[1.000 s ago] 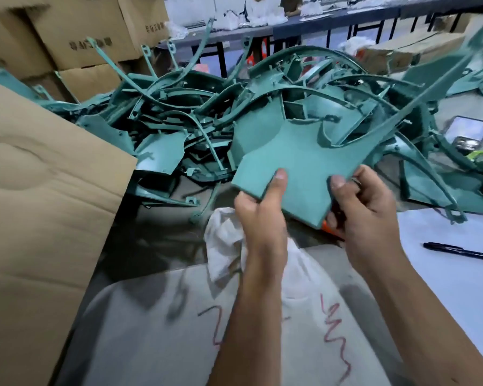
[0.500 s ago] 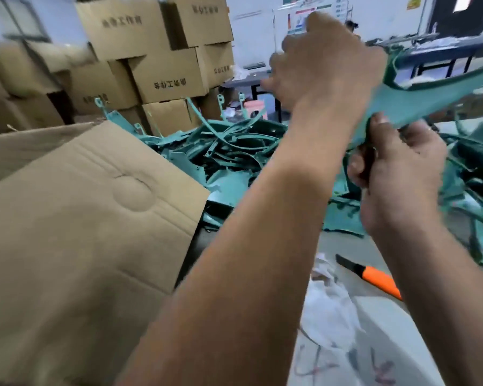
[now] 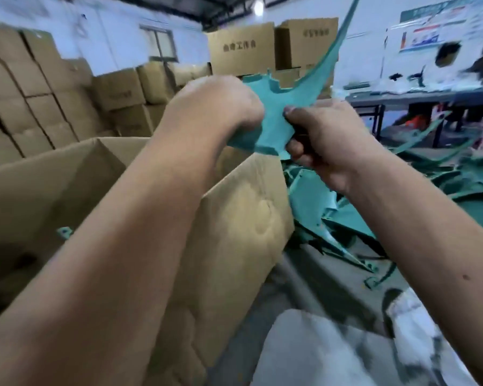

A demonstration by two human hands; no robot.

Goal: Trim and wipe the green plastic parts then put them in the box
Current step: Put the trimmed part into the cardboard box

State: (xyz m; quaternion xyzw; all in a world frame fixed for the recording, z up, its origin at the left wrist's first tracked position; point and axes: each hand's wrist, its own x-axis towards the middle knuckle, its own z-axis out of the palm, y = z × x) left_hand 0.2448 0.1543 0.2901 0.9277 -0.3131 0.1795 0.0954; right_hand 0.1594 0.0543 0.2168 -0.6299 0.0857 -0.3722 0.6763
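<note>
**Green part held up over the box, ready to go in**

Both hands are raised at chest height and clamped on one green part [image 3: 265, 118]. The left hand [image 3: 215, 104] curls over its left edge from above; the right hand [image 3: 321, 137] pinches its right edge, thumb on the face and fingers curled behind. The two hands sit close together with the flat panel of the part between them, and a long thin arm of the part sweeps up and away to the right of them.

Judging from this, the part is being carried across for boxing. The open box [image 3: 67, 174] lies below and to the left of the hands, its near flap [image 3: 243, 218] standing up directly under them. The next move calls for lifting the part clear of that flap and easing the long arm in without snagging the rim. One green piece [image 3: 64, 232] already shows inside, under the left forearm.

Below the right forearm lies a white cloth [image 3: 410, 319] on the desk [image 3: 332, 280]. Beyond it, right of the hands, sits the pile of green parts [image 3: 324, 207]. Farther off, stacked cartons [image 3: 53, 107] fill the space left of the hands, and a dark table [image 3: 418, 93] stands behind the right hand.
</note>
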